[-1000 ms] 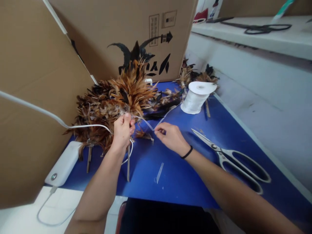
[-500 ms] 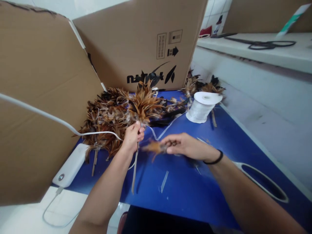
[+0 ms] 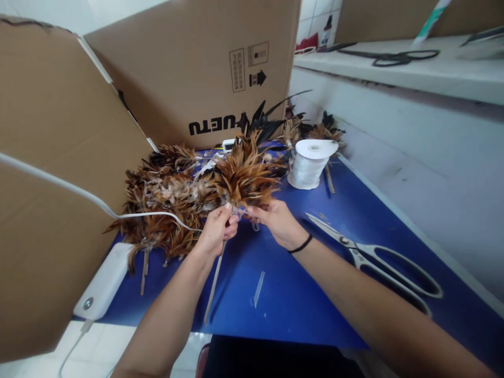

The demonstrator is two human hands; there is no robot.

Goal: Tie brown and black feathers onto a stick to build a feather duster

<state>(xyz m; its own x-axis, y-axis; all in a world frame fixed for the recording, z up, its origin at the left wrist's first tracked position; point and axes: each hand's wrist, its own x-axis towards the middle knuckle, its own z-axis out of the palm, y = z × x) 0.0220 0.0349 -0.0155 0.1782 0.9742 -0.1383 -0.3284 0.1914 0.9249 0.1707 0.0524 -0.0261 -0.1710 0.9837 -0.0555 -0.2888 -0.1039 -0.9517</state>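
A bundle of brown and black feathers [image 3: 246, 170] stands upright on a thin wooden stick [image 3: 213, 289], like a feather duster. My left hand [image 3: 216, 229] is closed round the stick just beneath the feathers. With thumb and fingers pinched, my right hand [image 3: 279, 221] holds brown feathers against the bundle's base, their quill ends hidden by the fingers. A bit of clear ribbon [image 3: 255, 227] hangs below the right fingertips. More brown feather bundles [image 3: 161, 205] lie behind and left of my left hand, some with sticks poking out.
On the blue tabletop [image 3: 283, 304], large scissors [image 3: 354, 247] lie right of my right forearm. A white ribbon spool [image 3: 313, 164] stands behind. Cardboard [image 3: 189, 68] walls the back and left. A white power bank [image 3: 104, 283] and white cable [image 3: 98, 202] are at left.
My right hand has brought the small feather tuft left and up to the bundle's base. The view has shifted right, and the scissors now show fully. My left hand keeps its grip.
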